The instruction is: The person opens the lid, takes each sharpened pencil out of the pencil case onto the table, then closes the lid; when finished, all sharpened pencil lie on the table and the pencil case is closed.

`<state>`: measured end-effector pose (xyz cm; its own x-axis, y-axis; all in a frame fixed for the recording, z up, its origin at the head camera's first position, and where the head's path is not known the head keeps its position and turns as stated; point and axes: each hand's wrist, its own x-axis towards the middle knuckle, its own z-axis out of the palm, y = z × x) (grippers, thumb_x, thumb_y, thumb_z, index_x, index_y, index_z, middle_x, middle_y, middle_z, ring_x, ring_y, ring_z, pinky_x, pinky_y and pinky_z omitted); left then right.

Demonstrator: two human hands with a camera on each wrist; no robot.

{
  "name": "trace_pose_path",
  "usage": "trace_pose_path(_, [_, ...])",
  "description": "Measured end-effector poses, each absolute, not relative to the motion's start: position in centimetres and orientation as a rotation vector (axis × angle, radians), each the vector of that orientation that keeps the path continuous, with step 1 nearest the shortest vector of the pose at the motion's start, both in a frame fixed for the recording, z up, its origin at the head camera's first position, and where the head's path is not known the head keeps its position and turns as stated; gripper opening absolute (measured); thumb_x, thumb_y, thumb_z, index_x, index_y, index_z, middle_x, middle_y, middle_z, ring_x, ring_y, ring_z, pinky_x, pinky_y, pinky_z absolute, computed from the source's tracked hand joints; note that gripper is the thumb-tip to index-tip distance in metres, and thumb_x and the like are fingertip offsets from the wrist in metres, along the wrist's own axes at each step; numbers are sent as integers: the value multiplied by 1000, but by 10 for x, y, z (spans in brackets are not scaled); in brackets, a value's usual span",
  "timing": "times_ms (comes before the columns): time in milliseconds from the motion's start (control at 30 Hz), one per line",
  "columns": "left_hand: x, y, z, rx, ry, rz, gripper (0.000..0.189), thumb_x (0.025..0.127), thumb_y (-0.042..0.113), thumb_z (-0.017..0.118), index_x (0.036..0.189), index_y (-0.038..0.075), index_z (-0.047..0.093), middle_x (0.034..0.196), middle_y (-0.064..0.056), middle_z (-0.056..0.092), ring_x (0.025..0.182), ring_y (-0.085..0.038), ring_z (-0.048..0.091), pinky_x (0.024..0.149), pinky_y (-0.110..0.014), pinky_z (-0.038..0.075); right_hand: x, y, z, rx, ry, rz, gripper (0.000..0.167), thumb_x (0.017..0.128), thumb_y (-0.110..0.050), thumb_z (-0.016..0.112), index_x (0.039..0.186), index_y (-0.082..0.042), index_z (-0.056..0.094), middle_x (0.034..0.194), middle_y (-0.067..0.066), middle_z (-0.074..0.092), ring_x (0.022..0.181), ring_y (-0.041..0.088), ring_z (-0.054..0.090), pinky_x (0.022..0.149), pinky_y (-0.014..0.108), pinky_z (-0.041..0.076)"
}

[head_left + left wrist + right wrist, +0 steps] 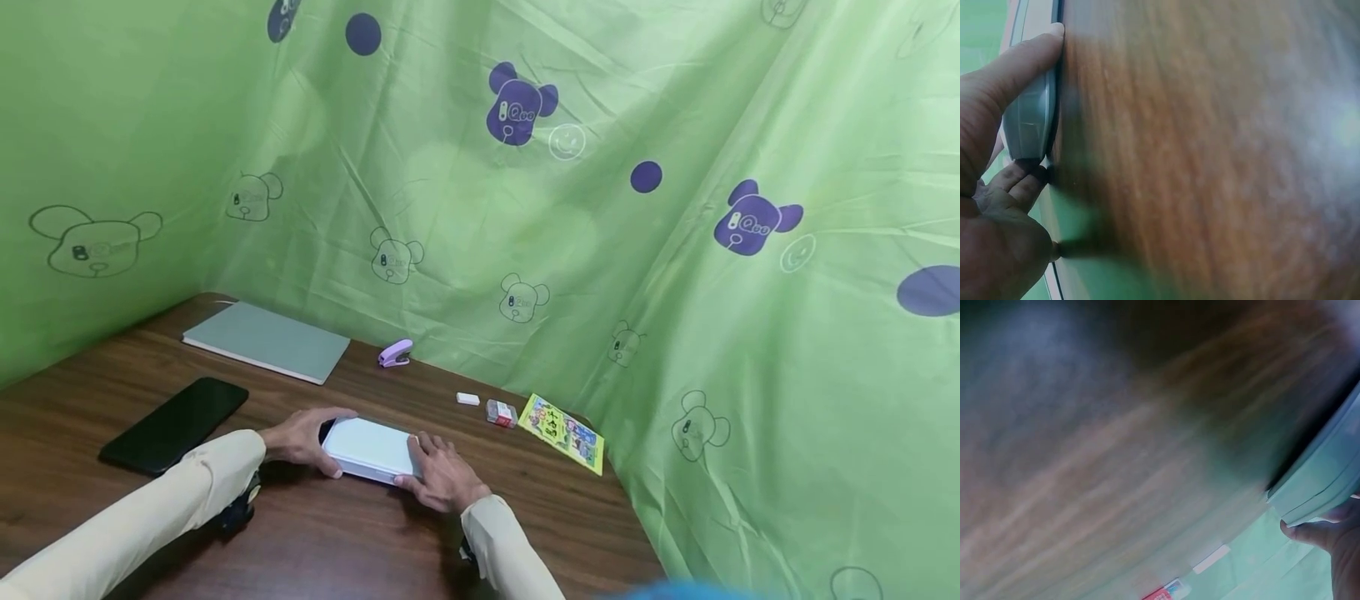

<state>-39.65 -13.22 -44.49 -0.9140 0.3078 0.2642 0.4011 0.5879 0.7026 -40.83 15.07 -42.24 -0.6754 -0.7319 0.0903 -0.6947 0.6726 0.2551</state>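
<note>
A pale, whitish-blue rectangular box (pixel 372 446) with rounded corners lies on the brown wooden table in the head view, held at both ends. My left hand (pixel 303 439) grips its left end, thumb along the front side and fingers behind. At the right end my right hand (pixel 446 479) grips it, with fingers over the top edge and thumb at the front. The left wrist view shows the box's end (pixel 1030 119) standing close to the tabletop between thumb and fingers. A seam runs along the box's side (pixel 1319 478) in the right wrist view.
Left of the hands lies a black flat slab (pixel 176 423), with a grey-green notebook (pixel 266 342) behind. Along the back edge are a purple stapler (pixel 395 353), a white eraser (pixel 468 399), a small clear-and-red packet (pixel 501 413) and a yellow booklet (pixel 562 432). Green curtains (pixel 450 208) surround the table.
</note>
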Motion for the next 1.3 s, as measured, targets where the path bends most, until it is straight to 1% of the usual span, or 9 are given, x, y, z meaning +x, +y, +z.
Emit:
trace_pose_path(167, [-398, -132, -444, -620, -2700, -1273, 96, 47, 33, 89, 129, 6, 48, 130, -22, 43, 118, -40, 37, 92, -60, 30, -409, 149, -424, 1172, -2633, -357, 74, 89, -64, 24, 137, -7, 31, 135, 18, 40, 117, 35, 44, 93, 48, 39])
trace_pose_path(367, [-396, -132, -444, -616, -2714, -1245, 96, 47, 35, 89, 128, 5, 49, 129, -21, 45, 117, -38, 39, 93, -59, 30, -410, 143, -430, 1142, -2446, -571, 74, 85, -70, 24, 124, -9, 38, 109, 9, 48, 93, 23, 53, 77, 38, 47])
trace_pose_path(500, [-395, -132, -445, -638, -2710, -1227, 95, 47, 35, 89, 128, 4, 49, 126, -21, 47, 115, -37, 41, 93, -57, 31, -407, 137, -433, 1099, -2219, -794, 74, 85, -70, 19, 113, -7, 46, 96, 12, 54, 81, 23, 58, 68, 35, 50])
trace_pose_path(633, [-394, -132, -445, -624, -2701, -1253, 93, 47, 34, 89, 127, 6, 49, 125, -20, 47, 114, -36, 42, 92, -56, 31, -405, 133, -435, 1070, -1969, -931, 68, 91, -61, 17, 106, -5, 54, 91, 17, 62, 76, 25, 62, 62, 33, 52])
trace_pose_path(767, [-394, -133, -444, -615, -2692, -1279, 92, 48, 33, 89, 127, 8, 50, 125, -20, 47, 113, -36, 42, 91, -58, 31, -406, 132, -436, 1089, -1836, -951, 63, 94, -52, 17, 100, -4, 58, 76, 13, 60, 61, 21, 56, 46, 27, 47])
trace_pose_path(867, [-394, -134, -445, -632, -2669, -1290, 93, 47, 32, 90, 127, 8, 49, 122, -17, 50, 108, -33, 44, 90, -54, 34, -410, 133, -434, 1137, -1833, -877, 55, 95, -46, 20, 95, -5, 57, 67, 7, 52, 53, 16, 47, 39, 25, 39])
trace_pose_path(1067, [-393, -135, -446, -648, -2629, -1353, 99, 47, 31, 90, 132, 11, 45, 123, -15, 49, 110, -32, 43, 88, -54, 35, -418, 137, -418, 1200, -2027, -626, 32, 97, -38, 34, 80, -13, 46, 61, -4, 46, 50, 10, 51, 41, 27, 42])
trace_pose_path(1233, [-393, -135, -446, -631, -2626, -1341, 102, 47, 32, 90, 134, 13, 41, 124, -16, 48, 112, -34, 43, 88, -56, 34, -422, 139, -406, 1234, -2300, -412, 33, 99, -41, 28, 88, -14, 44, 64, -4, 48, 54, 13, 55, 47, 29, 43])
trace_pose_path(1300, [-394, -135, -448, -642, -2604, -1331, 106, 47, 32, 90, 136, 12, 37, 125, -19, 48, 113, -36, 43, 90, -56, 33, -424, 140, -403, 1169, -2362, -267, 33, 98, -42, 30, 89, -14, 45, 64, -4, 49, 54, 15, 55, 47, 31, 42])
